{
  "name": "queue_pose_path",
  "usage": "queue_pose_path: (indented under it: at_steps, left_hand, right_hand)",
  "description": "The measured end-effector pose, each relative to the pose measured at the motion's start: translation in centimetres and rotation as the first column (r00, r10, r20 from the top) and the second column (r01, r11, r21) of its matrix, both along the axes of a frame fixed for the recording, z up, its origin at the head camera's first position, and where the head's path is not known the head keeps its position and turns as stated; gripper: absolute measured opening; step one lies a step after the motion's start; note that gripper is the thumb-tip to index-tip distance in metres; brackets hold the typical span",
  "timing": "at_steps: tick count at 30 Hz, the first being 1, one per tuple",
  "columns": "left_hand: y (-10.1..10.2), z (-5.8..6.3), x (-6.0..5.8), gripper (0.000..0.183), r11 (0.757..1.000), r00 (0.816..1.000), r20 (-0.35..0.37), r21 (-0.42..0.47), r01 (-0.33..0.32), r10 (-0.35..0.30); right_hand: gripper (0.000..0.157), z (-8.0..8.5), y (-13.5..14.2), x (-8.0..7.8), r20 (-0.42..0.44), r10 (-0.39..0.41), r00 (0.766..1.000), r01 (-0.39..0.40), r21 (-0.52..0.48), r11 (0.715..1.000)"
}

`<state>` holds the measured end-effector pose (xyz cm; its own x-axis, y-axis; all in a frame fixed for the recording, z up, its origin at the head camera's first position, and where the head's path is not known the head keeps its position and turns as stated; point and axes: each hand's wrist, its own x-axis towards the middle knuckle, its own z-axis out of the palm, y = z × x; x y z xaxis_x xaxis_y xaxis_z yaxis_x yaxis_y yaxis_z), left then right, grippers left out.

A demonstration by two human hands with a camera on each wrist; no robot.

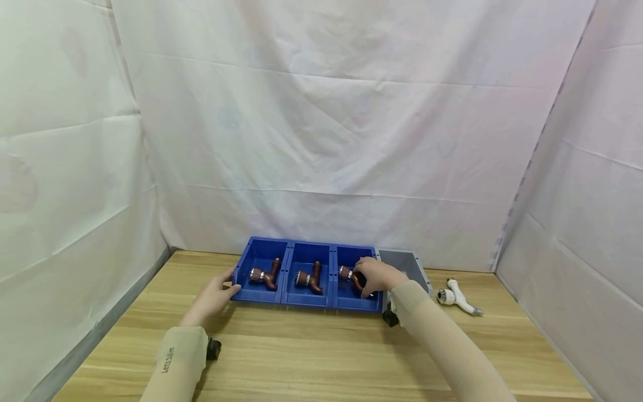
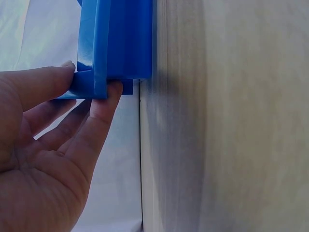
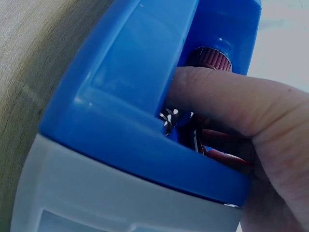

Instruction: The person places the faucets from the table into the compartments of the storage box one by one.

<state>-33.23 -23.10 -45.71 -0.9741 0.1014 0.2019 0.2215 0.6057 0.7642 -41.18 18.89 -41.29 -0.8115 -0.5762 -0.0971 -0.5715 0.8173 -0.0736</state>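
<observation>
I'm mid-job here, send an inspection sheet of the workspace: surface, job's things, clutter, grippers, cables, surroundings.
Surface: wooden table, pale and grained.
Job's things: three blue bins in a row, one brown fitting in each; grey bin at the row's right end.
Clutter: white fitting loose on the table, right of the grey bin.
Grippers: left hand grips the leftmost blue bin's outer edge; right hand reaches into the rightmost blue bin, fingers curled round its fitting.
Cables: nothing seen.
Surroundings: white sheets behind and on both sides.

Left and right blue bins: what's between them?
The middle blue bin, with a brown valve lying in it; the head view shows this.
</observation>
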Motion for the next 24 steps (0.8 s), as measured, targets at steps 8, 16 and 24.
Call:
queue_pose_path:
  at_steps: [8,16,24]
  left_hand:
    - [0.05,0.28,-0.03,0.054,1.000,1.000,0.002,-0.011,-0.006,0.006]
    - [0.12,0.25,-0.03,0.053,1.000,1.000,-0.002,-0.008,0.000,0.000]
    - [0.15,-0.02,0.04,0.053,1.000,1.000,0.008,-0.009,-0.008,0.008]
  right_hand:
    - [0.051,-0.05,-0.06,-0.04,-0.012,-0.006,1.000,0.006,0.009,1.000]
    - [0.049,-0.08,-0.17,0.09,-0.027,0.001,1.000,0.000,0.029,1.000]
    - [0.044,-0.35,-0.16,0.22,-0.054,0.019,0.998,-0.017,0.043,0.999]
